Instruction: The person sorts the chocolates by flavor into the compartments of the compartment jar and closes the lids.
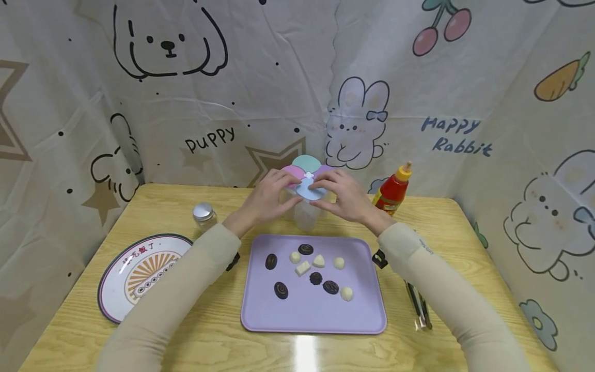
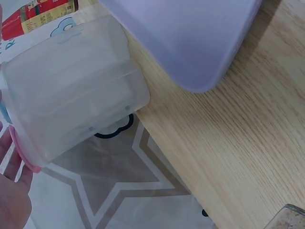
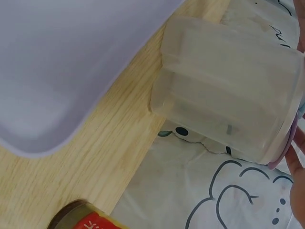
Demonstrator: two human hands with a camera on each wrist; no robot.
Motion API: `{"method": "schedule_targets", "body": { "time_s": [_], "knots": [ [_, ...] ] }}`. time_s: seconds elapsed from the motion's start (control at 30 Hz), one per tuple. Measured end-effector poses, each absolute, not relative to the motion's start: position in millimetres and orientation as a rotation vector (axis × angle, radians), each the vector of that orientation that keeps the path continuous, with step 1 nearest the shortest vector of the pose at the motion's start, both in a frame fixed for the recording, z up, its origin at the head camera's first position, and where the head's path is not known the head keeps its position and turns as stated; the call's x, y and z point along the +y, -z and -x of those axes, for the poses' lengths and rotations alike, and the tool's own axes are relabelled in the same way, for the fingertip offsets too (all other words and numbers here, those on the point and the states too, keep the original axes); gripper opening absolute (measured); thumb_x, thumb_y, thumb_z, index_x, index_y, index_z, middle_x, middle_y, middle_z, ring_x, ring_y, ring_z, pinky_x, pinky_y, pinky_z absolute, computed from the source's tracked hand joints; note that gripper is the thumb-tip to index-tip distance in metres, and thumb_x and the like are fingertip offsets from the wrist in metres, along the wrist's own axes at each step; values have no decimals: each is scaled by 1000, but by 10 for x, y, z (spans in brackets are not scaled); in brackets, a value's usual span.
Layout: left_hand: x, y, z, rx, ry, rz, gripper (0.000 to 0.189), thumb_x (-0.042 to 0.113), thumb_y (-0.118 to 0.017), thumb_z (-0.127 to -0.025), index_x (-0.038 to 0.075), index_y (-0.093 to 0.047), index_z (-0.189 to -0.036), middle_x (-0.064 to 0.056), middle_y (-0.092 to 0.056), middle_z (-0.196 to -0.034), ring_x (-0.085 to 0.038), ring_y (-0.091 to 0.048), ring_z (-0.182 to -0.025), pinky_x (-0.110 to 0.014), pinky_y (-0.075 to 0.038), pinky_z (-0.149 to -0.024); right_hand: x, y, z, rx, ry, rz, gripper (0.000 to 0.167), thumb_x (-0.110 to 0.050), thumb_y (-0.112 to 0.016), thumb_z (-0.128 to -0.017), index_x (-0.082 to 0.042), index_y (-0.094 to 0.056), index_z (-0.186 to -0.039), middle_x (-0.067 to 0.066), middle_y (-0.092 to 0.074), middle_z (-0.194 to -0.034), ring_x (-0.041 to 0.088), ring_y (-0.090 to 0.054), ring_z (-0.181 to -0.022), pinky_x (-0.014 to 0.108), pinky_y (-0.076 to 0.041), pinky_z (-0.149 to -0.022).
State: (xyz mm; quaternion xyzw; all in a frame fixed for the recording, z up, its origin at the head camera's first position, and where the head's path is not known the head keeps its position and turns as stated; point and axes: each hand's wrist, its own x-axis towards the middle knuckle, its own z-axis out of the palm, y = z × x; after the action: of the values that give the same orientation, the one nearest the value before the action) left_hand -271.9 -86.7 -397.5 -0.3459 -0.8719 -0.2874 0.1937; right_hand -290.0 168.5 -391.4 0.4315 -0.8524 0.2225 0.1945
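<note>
At the back of the table stands a translucent multi-compartment container [image 2: 71, 86] with petal-shaped lids. In the head view its blue lid [image 1: 310, 192] faces me, with the green lid [image 1: 306, 163] behind and pink lid [image 1: 295, 171] to the left. The purple lid [image 3: 286, 145] lies on the right. My left hand [image 1: 271, 194] holds the lidded top from the left, thumb by the blue lid's front edge. From the right, my right hand [image 1: 346, 195] grips the same top, fingertips on the blue lid. Part of the lids is hidden under the fingers.
In front of the container lies a purple tray [image 1: 316, 318] with dark and white chocolates. A patterned plate [image 1: 111, 289] and a silver-capped jar [image 1: 203, 213] stand left. On the right are a red sauce bottle [image 1: 393, 190] and metal tongs [image 1: 422, 307]. Printed cloth surrounds the table.
</note>
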Motion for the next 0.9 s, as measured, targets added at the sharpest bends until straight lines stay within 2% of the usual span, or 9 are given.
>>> {"method": "schedule_targets", "body": {
  "time_s": [0.5, 0.9],
  "knots": [
    [-857, 3963, 2715, -2444, 800, 954, 33, 23, -82, -93, 6, -71, -118, -10, -75, -116, -29, -60, -108, -43, -53, -97, 1670, 3898, 2921, -2389, -568, -1219, 32, -31, -85, -89, -15, -77, -115, 9, -73, -126, 31, -62, -118, 50, -54, -101],
    [-848, 3954, 2710, -2490, 792, 922, 34, 23, -82, -93, 7, -71, -120, -10, -75, -119, -29, -60, -110, -44, -53, -97, 1670, 3907, 2902, -2403, -560, -1211, 32, -32, -84, -90, -14, -77, -116, 10, -72, -127, 32, -62, -120, 51, -54, -104]
  ]
}}
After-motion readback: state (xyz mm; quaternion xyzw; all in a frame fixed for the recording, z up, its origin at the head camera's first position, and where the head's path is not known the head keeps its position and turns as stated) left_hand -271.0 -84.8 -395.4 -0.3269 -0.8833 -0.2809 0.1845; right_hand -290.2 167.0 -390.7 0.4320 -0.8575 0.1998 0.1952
